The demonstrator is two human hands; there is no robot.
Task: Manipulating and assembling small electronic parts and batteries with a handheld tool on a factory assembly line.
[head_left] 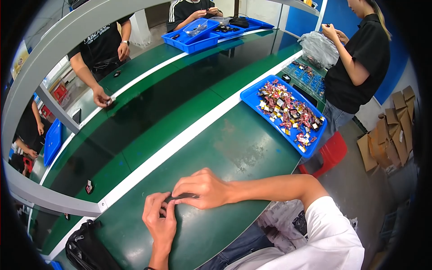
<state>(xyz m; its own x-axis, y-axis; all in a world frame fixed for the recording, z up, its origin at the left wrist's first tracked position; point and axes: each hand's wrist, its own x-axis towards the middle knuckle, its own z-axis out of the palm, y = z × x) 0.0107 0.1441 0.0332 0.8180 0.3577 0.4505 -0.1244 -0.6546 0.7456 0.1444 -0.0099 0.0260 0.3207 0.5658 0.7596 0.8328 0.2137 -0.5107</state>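
Over the green worktop (252, 180), my left hand (160, 217) and my right hand (203, 189) meet at a small, thin black piece (185, 196). The fingertips of both hands pinch it, my left at its left end and my right from above. Its exact kind cannot be made out, since fingers cover part of it. To the far right of my hands lies a blue tray (308, 152) heaped with small parts (288, 108) in red, yellow, white and black.
A black pouch (85, 245) rests at the lower left. Past a white rail (175, 146), a dark green belt carries a small part (89, 186). Grey frame bars (54, 193) curve across the left. Other people work across the belt and at the right, near a red stool (330, 155).
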